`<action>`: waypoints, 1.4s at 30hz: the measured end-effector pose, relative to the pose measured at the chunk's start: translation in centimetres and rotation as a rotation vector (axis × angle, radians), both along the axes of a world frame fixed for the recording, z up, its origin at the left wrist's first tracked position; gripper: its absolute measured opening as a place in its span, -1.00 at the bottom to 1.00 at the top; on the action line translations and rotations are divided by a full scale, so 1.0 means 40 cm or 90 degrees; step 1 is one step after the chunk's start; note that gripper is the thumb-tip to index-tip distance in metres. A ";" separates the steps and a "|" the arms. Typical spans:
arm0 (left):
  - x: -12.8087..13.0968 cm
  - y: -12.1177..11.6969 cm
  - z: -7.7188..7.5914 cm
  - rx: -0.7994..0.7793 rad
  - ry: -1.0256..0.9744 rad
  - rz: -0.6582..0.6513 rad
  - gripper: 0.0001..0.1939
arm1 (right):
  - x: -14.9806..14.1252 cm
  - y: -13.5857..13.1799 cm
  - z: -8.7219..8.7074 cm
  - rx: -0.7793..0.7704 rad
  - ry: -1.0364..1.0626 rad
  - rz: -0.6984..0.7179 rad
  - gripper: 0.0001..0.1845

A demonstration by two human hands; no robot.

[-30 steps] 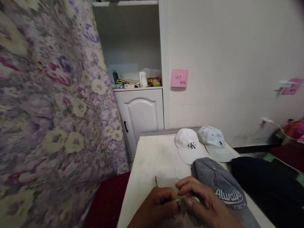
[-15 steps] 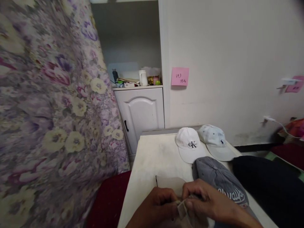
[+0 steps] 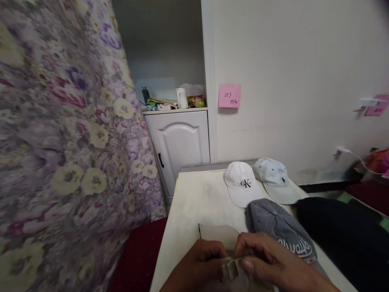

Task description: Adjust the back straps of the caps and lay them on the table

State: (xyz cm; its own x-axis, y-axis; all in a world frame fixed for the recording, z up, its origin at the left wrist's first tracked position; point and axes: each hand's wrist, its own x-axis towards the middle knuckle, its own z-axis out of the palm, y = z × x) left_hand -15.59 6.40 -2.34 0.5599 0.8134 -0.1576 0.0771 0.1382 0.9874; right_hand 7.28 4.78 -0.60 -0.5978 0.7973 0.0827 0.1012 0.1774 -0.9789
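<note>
Both hands are at the near end of the table, closed on a beige cap [image 3: 218,234] whose brim points away from me. My left hand [image 3: 199,265] pinches the left side of the cap's back strap [image 3: 231,269]. Fingers and thumb of my right hand [image 3: 272,259] grip the strap's other side, a short way off. A small folded piece of the strap stands up between the thumbs. Part of the cap's crown is hidden under the hands. Just beyond my right hand lies a grey cap [image 3: 275,221] with white lettering.
A white cap [image 3: 240,182] and a pale blue cap [image 3: 275,178] sit at the table's [image 3: 194,198] far right. A dark navy item [image 3: 337,231] lies at the right. A floral curtain [image 3: 75,142] hangs at left; a white cabinet [image 3: 182,138] stands behind.
The strap piece between my thumbs has shifted slightly, and my right thumb sits a little further right. Both hands keep hold of the cap. The view has tilted slightly.
</note>
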 end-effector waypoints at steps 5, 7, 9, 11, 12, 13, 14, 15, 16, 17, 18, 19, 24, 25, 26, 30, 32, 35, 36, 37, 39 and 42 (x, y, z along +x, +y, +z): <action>-0.001 -0.004 0.000 -0.009 -0.006 -0.003 -0.74 | 0.011 -0.005 -0.020 0.003 -0.009 -0.042 -0.69; -0.002 -0.004 0.000 -0.007 -0.004 -0.011 -0.73 | 0.004 -0.006 -0.020 -0.012 -0.007 -0.030 -0.71; -0.002 -0.004 -0.002 0.002 0.008 -0.016 -0.71 | -0.006 -0.007 -0.016 -0.004 -0.025 -0.041 -0.75; -0.003 -0.001 -0.005 0.019 0.021 -0.023 -0.69 | -0.013 -0.008 -0.011 0.014 -0.054 -0.057 -0.81; -0.003 0.000 -0.008 0.030 0.026 -0.027 -0.69 | -0.015 -0.009 -0.009 0.013 -0.064 -0.058 -0.83; -0.004 0.001 -0.010 0.041 0.029 -0.031 -0.68 | -0.017 -0.010 -0.008 0.009 -0.067 -0.054 -0.85; -0.004 0.003 -0.012 0.047 0.031 -0.035 -0.68 | -0.018 -0.011 -0.007 0.003 -0.064 -0.049 -0.87; -0.004 0.003 -0.013 0.050 0.032 -0.040 -0.68 | -0.018 -0.012 -0.007 -0.003 -0.057 -0.044 -0.88; -0.004 0.004 -0.014 0.054 0.033 -0.044 -0.68 | -0.018 -0.013 -0.007 -0.006 -0.052 -0.041 -0.89; -0.003 0.004 -0.015 0.058 0.036 -0.046 -0.67 | -0.018 -0.014 -0.006 -0.007 -0.050 -0.041 -0.90; -0.003 0.003 -0.015 0.062 0.041 -0.047 -0.67 | -0.019 -0.015 -0.005 -0.006 -0.053 -0.040 -0.90; -0.003 0.002 -0.014 0.067 0.048 -0.046 -0.66 | -0.020 -0.016 -0.003 -0.003 -0.063 -0.040 -0.89; -0.004 -0.004 -0.008 0.079 0.071 -0.040 -0.64 | -0.017 -0.023 0.002 0.040 -0.113 -0.073 -0.88; -0.004 -0.004 -0.006 0.076 0.068 -0.040 -0.64 | -0.014 -0.024 -0.001 0.042 -0.110 -0.072 -0.87; -0.003 -0.004 -0.005 0.072 0.064 -0.040 -0.64 | -0.010 -0.025 -0.005 0.042 -0.106 -0.069 -0.86; 0.000 -0.002 0.001 0.058 0.053 -0.044 -0.63 | 0.005 -0.025 -0.028 0.050 -0.102 -0.086 -0.84; 0.002 -0.001 0.001 0.060 0.058 -0.036 -0.65 | 0.006 -0.025 -0.033 0.050 -0.103 -0.087 -0.82; 0.002 -0.001 -0.003 0.074 0.063 -0.032 -0.64 | 0.000 -0.025 -0.027 0.048 -0.100 -0.081 -0.79; 0.002 -0.001 -0.005 0.077 0.064 -0.033 -0.65 | -0.004 -0.026 -0.022 0.048 -0.103 -0.081 -0.79; 0.002 -0.001 -0.007 0.077 0.066 -0.033 -0.66 | -0.007 -0.027 -0.017 0.045 -0.110 -0.079 -0.79; 0.001 -0.001 -0.011 0.076 0.069 -0.034 -0.69 | -0.012 -0.028 -0.008 0.032 -0.131 -0.079 -0.81; 0.002 -0.001 -0.015 0.070 0.072 -0.037 -0.72 | -0.015 -0.027 -0.001 0.008 -0.128 -0.066 -0.84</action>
State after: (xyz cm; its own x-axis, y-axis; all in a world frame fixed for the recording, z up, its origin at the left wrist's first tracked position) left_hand -15.50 6.36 -2.96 0.5903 0.7960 -0.1342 0.1940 0.0215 0.9808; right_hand 6.67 3.71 -0.63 -0.5183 0.8550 -0.0191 0.3122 0.1683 -0.9350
